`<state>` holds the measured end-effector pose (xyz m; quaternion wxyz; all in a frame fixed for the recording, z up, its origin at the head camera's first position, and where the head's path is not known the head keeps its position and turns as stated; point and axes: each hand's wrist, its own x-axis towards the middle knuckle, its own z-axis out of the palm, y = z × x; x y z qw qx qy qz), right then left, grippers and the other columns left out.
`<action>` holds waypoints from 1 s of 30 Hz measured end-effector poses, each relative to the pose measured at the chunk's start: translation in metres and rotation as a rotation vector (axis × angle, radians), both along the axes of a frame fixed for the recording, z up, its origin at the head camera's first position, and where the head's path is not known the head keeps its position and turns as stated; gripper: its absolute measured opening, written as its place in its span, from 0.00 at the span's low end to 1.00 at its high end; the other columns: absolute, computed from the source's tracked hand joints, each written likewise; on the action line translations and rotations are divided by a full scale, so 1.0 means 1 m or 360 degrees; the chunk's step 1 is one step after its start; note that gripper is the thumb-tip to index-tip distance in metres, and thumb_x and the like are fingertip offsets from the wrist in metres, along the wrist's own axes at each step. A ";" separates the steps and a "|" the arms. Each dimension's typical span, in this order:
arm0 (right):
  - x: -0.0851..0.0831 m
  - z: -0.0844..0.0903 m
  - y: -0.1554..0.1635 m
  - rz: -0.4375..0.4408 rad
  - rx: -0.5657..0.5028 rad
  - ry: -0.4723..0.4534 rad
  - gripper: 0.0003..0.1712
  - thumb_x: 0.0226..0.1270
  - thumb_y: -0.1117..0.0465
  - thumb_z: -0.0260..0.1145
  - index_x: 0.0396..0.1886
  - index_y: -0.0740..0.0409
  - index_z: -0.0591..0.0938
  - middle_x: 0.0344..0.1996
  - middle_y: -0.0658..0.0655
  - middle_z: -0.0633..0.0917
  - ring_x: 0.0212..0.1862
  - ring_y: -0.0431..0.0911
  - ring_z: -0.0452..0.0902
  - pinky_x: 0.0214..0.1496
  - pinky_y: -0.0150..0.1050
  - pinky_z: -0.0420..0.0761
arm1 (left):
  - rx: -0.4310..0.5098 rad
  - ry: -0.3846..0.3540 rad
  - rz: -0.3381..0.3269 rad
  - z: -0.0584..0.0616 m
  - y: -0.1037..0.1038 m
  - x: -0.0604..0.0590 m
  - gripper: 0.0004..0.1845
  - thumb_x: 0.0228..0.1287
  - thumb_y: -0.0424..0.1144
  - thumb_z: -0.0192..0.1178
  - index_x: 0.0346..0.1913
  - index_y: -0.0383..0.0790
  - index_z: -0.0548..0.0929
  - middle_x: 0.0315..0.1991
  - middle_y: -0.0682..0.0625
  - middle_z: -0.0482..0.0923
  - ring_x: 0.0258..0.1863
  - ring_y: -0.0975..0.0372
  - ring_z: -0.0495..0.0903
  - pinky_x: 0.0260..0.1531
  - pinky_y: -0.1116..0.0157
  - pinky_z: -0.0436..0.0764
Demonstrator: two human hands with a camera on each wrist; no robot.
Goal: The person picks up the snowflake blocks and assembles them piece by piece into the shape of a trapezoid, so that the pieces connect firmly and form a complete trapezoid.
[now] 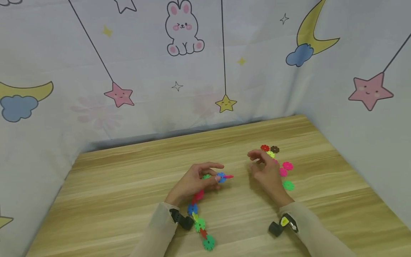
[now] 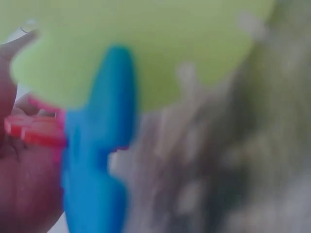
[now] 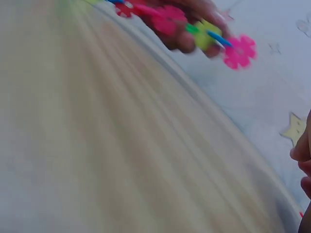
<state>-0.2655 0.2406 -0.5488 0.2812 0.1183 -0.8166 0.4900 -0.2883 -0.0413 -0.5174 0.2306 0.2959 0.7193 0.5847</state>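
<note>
Head view shows, nearest to the person, a green disc (image 1: 208, 242), which makes the low end of a chain of flower-shaped plastic discs (image 1: 199, 224). The chain's long axis goes away from the person, just to the right of the left wrist, up under the left hand (image 1: 196, 180); there it bends to the right. The left hand pinches a blue disc (image 1: 221, 177) between thumb and fingers, and from it a pink end disc (image 1: 228, 176) sticks out, edge-on, toward the right hand (image 1: 267, 172), with a gap between. The right hand is half spread, its fingers loosely bent, and I see nothing in its hold.

This right hand is the nearer one to the loose discs: a green loose disc (image 1: 288, 185) and pink loose discs (image 1: 287, 166) to its right, then yellow (image 1: 270, 154), red (image 1: 264, 147) and brown (image 1: 274, 149) ones just beyond its fingers.

Under both hands is a wood-grain counter (image 1: 135, 171). Behind it hangs a white cloth (image 1: 144, 117), printed with a rabbit (image 1: 182, 32), stars and moons.
</note>
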 end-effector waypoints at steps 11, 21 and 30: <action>-0.045 0.004 0.040 -0.0506 0.0276 -0.0266 0.20 0.62 0.72 0.66 0.55 0.63 0.80 0.48 0.66 0.85 0.50 0.64 0.72 0.55 0.58 0.64 | 0.0052 -0.0072 0.0009 -0.012 -0.004 0.001 0.21 0.68 0.40 0.66 0.62 0.44 0.81 0.48 0.44 0.86 0.40 0.48 0.88 0.49 0.59 0.84; -0.047 0.008 0.045 -0.0466 0.0461 -0.0375 0.23 0.62 0.72 0.64 0.57 0.56 0.78 0.42 0.60 0.84 0.48 0.63 0.71 0.53 0.60 0.55 | 0.0117 -0.0207 0.0055 -0.027 -0.006 -0.003 0.22 0.67 0.42 0.67 0.63 0.46 0.81 0.40 0.40 0.88 0.41 0.49 0.88 0.51 0.62 0.82; -0.046 0.007 0.047 -0.0483 0.0667 -0.0502 0.26 0.51 0.69 0.57 0.54 0.53 0.78 0.46 0.62 0.80 0.55 0.70 0.63 0.52 0.63 0.51 | 0.0148 -0.0234 0.0027 -0.029 -0.008 -0.006 0.22 0.68 0.41 0.67 0.64 0.44 0.81 0.39 0.40 0.88 0.41 0.51 0.88 0.50 0.63 0.82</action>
